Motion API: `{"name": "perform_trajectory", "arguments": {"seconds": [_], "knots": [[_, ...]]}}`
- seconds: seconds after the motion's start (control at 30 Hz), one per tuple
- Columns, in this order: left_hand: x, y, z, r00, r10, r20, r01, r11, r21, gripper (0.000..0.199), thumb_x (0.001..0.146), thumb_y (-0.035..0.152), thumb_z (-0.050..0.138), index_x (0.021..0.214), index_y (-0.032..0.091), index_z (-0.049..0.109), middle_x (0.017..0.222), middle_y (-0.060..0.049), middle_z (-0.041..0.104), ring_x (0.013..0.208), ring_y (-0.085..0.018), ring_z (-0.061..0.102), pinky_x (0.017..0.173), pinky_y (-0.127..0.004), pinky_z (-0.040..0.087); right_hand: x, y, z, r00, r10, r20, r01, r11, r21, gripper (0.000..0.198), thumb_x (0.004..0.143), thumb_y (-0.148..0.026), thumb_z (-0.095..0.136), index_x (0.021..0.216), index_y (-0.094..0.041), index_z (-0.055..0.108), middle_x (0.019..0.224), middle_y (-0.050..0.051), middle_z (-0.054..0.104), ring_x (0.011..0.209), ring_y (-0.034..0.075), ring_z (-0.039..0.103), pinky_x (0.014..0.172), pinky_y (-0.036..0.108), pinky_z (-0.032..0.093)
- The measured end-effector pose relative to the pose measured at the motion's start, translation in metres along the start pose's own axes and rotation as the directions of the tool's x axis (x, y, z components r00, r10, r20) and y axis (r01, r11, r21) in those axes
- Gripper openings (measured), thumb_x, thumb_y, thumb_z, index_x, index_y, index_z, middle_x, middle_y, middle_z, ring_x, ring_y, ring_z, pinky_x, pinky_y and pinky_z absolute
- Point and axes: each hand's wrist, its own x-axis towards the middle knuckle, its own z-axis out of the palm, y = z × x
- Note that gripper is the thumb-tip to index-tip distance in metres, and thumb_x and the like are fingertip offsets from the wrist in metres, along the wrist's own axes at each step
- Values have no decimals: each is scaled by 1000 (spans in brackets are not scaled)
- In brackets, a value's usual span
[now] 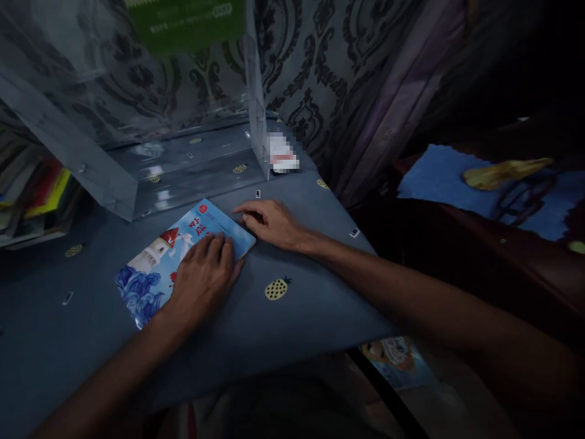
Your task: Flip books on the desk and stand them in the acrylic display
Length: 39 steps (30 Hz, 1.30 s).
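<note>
We see a thin picture book [155,265] lying flat on a grey-blue tablecloth [297,317] printed with small pineapples; its cover shows a lighthouse, blue waves and red characters, and it sits at a slant, its far corner pointing toward the back of the table. The left hand [205,277] lies palm down on the near right part of the cover, fingers spread a little and flat — pressing on the book rather than gripping it. The right hand [269,222] rests on the cloth just beside the book's far right edge, its fingers held loosely together, fingertips touching that edge; we cannot tell whether they curl under the cover. Both forearms reach in from the lower edge of the view.

Behind the book stands a clear plastic case [183,158], open toward us, its floor reflecting light; a green label [187,24] shows near its top. Just to the right of the case lies a small blurred-out item [282,152]. A stack of books [41,195] lies at the left edge, well apart from the hands. A dark patterned curtain [329,73] hangs behind the table. To the right, on a dark wooden surface, lies a blue cloth [439,177] with a yellowish object [503,172] on it — too dim to identify
</note>
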Motion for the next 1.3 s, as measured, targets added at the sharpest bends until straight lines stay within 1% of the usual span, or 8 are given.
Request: {"name": "perform_trajectory", "arguments": {"seconds": [0.13,0.23,0.37,0.5,0.93,1.03,1.13,1.3], "knots": [[0,-3,0,1000,22,-7,-22,1000,18,35,105,29,41,122,13,68,123,-17,73,117,-32,68,93,-45,60,0,-2,-5,997,-71,32,64,982,177,35,94,-14,50,119,-18,75,104,4,78,98,18,71,87,30,52],[0,-6,-3,1000,20,-24,-19,1000,7,35,105,30,41,121,16,69,122,-14,75,113,-30,71,88,-42,62,1,-4,-9,994,-99,54,83,964,252,34,95,-15,50,120,-16,74,99,4,78,91,16,71,82,28,52],[2,-9,-6,999,9,-48,-9,1000,-15,35,105,33,41,117,18,71,120,-12,77,105,-28,75,78,-39,64,2,-5,-14,988,-130,84,106,964,244,32,96,-18,53,120,-14,74,88,1,77,76,12,65,74,24,47],[3,-10,-8,999,-28,-21,26,997,-77,37,105,33,40,117,18,72,120,-12,77,105,-29,75,76,-40,64,2,-5,-16,985,-131,113,100,964,248,31,98,-19,53,121,-15,73,83,0,76,69,10,59,67,22,42],[3,-9,-9,1000,-26,1,26,999,-37,40,104,29,37,118,17,72,121,-12,76,102,-29,75,73,-40,64,1,-9,-22,977,-176,118,146,963,227,30,99,-24,52,116,-14,73,85,1,76,73,12,62,68,24,42],[1,-7,-8,1000,-29,11,29,998,-64,38,104,34,41,120,16,71,124,-14,75,108,-32,73,79,-43,64,-1,-13,-28,962,-212,173,193,974,121,28,100,-26,52,108,-16,76,78,0,73,71,13,62,70,26,42],[0,-4,-8,998,-51,37,54,995,-78,37,102,39,47,123,19,70,128,-13,73,113,-32,71,84,-42,63,-5,-22,-35,922,-215,321,255,963,-90,21,97,-25,57,97,-20,78,75,-1,72,69,15,61,70,28,41],[-3,-19,-12,998,9,69,1,989,-151,39,104,41,46,128,20,68,133,-11,70,118,-28,68,93,-41,61,-25,-36,-33,902,-90,422,297,839,-456,18,98,-33,63,101,-22,76,85,5,74,76,22,66,72,32,44]]}}
